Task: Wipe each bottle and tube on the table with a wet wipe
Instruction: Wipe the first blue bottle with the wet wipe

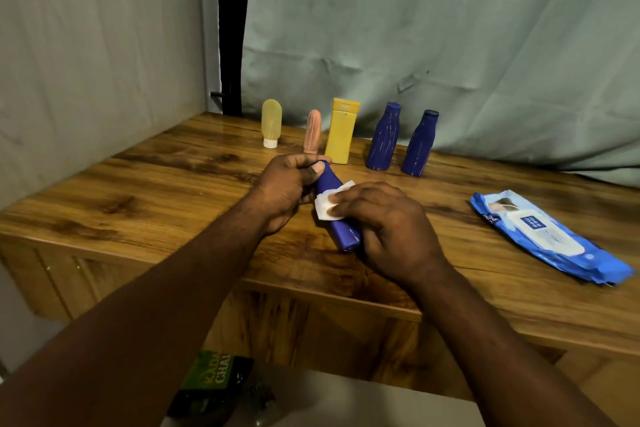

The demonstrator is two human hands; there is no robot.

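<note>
A: Fingers?
B: Left hand [287, 184] curled round blue bottle [346, 239] neck. Right hand [391, 222] fingers, pressed together, pinned wet wipe [327, 206] on its body.
A: Beyond?
B: Yellow bottle [341, 135] stood past left fingertips; wipes pack [550, 236] lay far right.

Desk [138, 204]: wood, pronounced grain, glossy varnish with reflections; held blue bottle [341, 236]: smooth plastic, slight sheen; wet wipe [327, 204]: white, soft, matt sheet; 2 standing blue bottles [382, 140] [419, 146]: plastic, matt, pale streaks; yellow bottle [341, 133]: matt plastic; yellowish tube [271, 121]: translucent plastic; wipes pack [554, 239]: glossy crinkled film; backdrop [415, 28]: matt creased cloth.
</note>
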